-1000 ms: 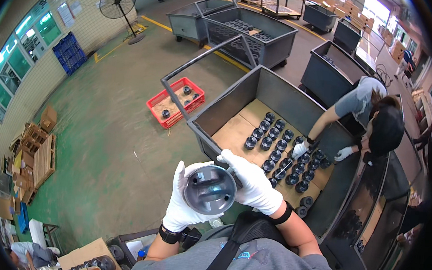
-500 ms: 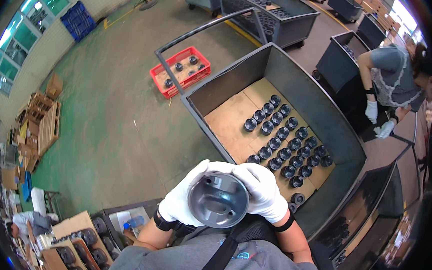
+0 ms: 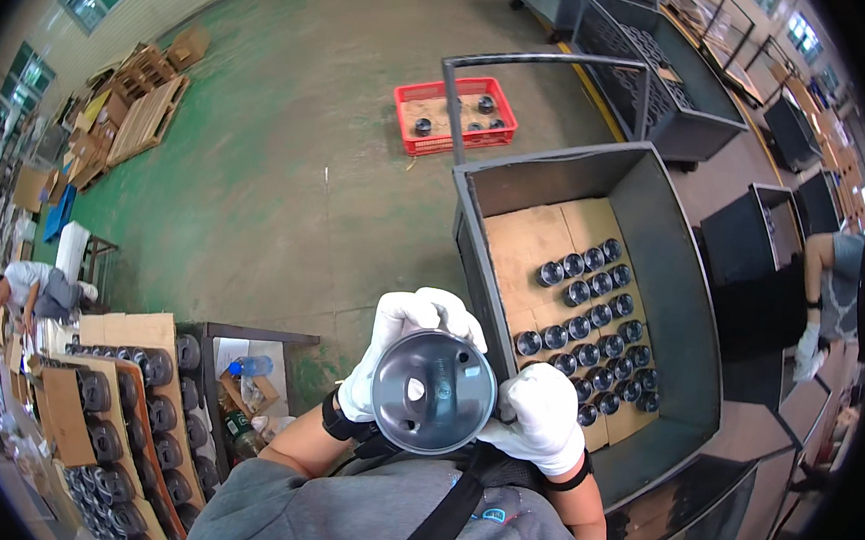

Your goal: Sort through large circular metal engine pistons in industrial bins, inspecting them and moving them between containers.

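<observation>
A round, dark grey, cup-shaped metal part (image 3: pixel 422 420) is held in front of my chest, its hollow face up, with small holes and a bright spot inside. My gloved left hand (image 3: pixel 403 333) is closed around its far left side, fingers bent over the rim. Against the right side of the part rests my gloved right hand (image 3: pixel 540 416), its fingers curled in. What those fingers hold, if anything, is hidden. Just to the right, several similar dark round parts (image 3: pixel 589 326) stand in rows on cardboard (image 3: pixel 525 241) inside a grey metal cart (image 3: pixel 685 318).
A red crate (image 3: pixel 453 146) with a few round parts sits on the green floor ahead. Lower left are boxes (image 3: pixel 66 415) of dark parts and a metal-framed stand (image 3: pixel 265 336) with bottles. One co-worker (image 3: pixel 30 292) is at far left, another's arm (image 3: pixel 814 297) at far right.
The view has swung, so the cart appears farther right and the left-hand boxes show more. My right hand has drawn from the part's far rim to its right side, curling up. The part has turned.
</observation>
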Tool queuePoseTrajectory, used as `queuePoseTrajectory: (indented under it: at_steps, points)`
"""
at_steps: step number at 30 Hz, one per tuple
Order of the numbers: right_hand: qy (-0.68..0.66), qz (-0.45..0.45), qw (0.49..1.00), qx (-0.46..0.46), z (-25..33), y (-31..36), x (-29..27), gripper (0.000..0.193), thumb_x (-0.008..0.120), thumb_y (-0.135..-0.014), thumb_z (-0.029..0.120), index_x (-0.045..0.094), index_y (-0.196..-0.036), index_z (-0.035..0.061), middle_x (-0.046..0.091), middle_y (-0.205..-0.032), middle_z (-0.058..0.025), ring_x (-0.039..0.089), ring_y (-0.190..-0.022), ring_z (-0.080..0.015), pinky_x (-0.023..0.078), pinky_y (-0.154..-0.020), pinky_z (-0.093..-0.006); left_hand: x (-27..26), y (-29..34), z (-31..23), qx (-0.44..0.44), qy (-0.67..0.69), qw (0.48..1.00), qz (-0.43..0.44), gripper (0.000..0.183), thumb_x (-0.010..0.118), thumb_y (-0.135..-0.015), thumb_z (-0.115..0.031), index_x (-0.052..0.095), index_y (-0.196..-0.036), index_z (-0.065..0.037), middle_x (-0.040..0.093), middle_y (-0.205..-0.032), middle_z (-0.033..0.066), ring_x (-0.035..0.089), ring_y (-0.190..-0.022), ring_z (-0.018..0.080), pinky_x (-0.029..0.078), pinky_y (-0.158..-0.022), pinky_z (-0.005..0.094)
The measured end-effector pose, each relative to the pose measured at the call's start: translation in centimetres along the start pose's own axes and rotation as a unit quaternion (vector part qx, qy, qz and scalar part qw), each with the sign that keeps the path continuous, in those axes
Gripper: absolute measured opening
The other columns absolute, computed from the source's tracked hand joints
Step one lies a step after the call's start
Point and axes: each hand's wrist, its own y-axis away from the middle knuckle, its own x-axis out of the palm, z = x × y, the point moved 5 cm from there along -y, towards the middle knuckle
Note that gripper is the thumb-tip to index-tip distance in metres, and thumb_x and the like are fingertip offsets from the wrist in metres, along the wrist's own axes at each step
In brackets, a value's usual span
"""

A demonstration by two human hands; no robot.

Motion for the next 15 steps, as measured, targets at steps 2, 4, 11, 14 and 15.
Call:
queuePoseTrajectory:
  at_steps: [2, 4, 11, 14, 15]
  points:
    - [-0.017, 0.007, 1.0, -0.005, 0.8, -1.2, 0.7, 0.046, 0.086, -0.059, 0.02, 0.062, -0.097, 0.0103, 0.053, -0.067, -0.002, 0.052, -0.059, -0.0211, 0.041, -0.055, -0.0339, -0.6, 0.1, -1.3, 0.012, 0.005, 1.0, -0.015, 0.056, 0.085, -0.078, -0.026, 0.044, -0.114, -0.014, 0.048, -0.114, 0.0148, 0.057, -0.108, 0.0324, 0.052, -0.091, 0.0477]
    - [-0.016, 0.048, 0.999, 0.006, 1.4, -2.2, 1.5, 0.043, 0.086, -0.058, 0.022, 0.061, -0.092, 0.011, 0.052, -0.067, -0.0017, 0.052, -0.058, -0.0211, 0.041, -0.054, -0.0341, -1.4, 0.4, -2.3, -0.008, 0.02, 1.0, -0.008, 0.056, 0.084, -0.079, -0.026, 0.043, -0.115, -0.013, 0.048, -0.114, 0.0148, 0.057, -0.107, 0.0323, 0.052, -0.091, 0.048]
    - [-0.041, 0.02, 0.998, 0.042, 3.3, -4.9, 4.5, 0.039, 0.085, -0.057, 0.02, 0.056, -0.08, 0.012, 0.049, -0.06, 0.0018, 0.05, -0.052, -0.0212, 0.04, -0.053, -0.0344, -3.7, 1.0, -5.6, 0.018, 0.027, 0.998, -0.049, 0.045, 0.08, -0.082, -0.015, 0.044, -0.109, -0.011, 0.055, -0.105, 0.0158, 0.062, -0.096, 0.0363, 0.055, -0.081, 0.0455]
    - [-0.017, 0.015, 0.998, 0.052, 4.4, -6.1, 5.4, 0.038, 0.085, -0.055, 0.017, 0.057, -0.081, 0.0102, 0.051, -0.061, 0.0031, 0.051, -0.053, -0.021, 0.04, -0.053, -0.0338, -4.8, 1.2, -6.7, 0.009, 0.049, 0.997, -0.053, 0.047, 0.081, -0.082, -0.017, 0.043, -0.11, -0.011, 0.054, -0.106, 0.0153, 0.062, -0.099, 0.0361, 0.054, -0.083, 0.045]
    - [-0.008, 0.016, 0.998, 0.056, 4.6, -6.4, 5.6, 0.038, 0.085, -0.054, 0.015, 0.059, -0.082, 0.0099, 0.053, -0.064, 0.0022, 0.052, -0.055, -0.0214, 0.041, -0.054, -0.0338, -5.1, 1.2, -6.9, 0.006, 0.055, 0.997, -0.055, 0.048, 0.081, -0.081, -0.018, 0.043, -0.11, -0.011, 0.054, -0.106, 0.015, 0.061, -0.1, 0.0358, 0.054, -0.084, 0.0446]
